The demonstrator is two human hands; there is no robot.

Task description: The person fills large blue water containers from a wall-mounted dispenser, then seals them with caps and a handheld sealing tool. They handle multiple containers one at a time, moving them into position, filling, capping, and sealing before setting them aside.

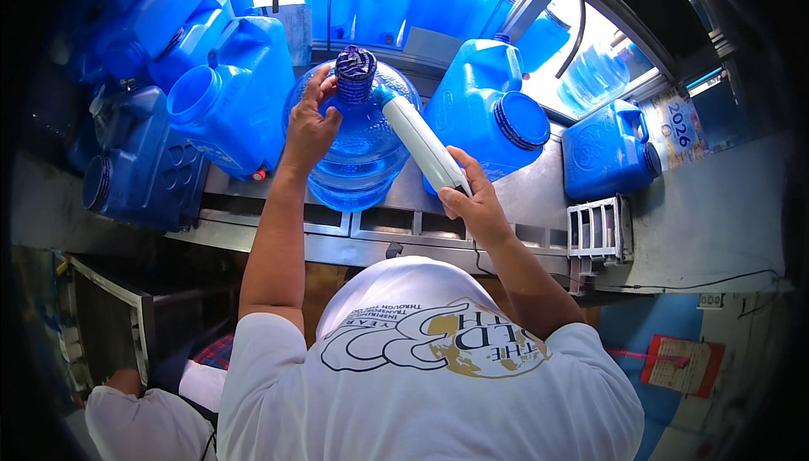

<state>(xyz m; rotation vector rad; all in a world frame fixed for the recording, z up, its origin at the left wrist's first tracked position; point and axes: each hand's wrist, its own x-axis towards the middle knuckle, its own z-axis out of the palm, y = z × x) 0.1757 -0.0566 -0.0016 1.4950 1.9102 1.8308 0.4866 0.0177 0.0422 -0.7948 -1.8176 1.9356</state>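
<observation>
A white handheld tool (pixel 427 147) was held in the grip of the right hand (pixel 477 200), its tip poised at the neck of a blue bottle (pixel 354 176), stood on the tabletop (pixel 543 179). The grip of the left hand (pixel 312 128) was spread beside the neck.

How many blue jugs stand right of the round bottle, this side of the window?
2: a large jug beside the bottle, and a smaller jug farther right; others may hide behind.

Metal counter (pixel 539 195) — bright window (pixel 600 33)
</observation>
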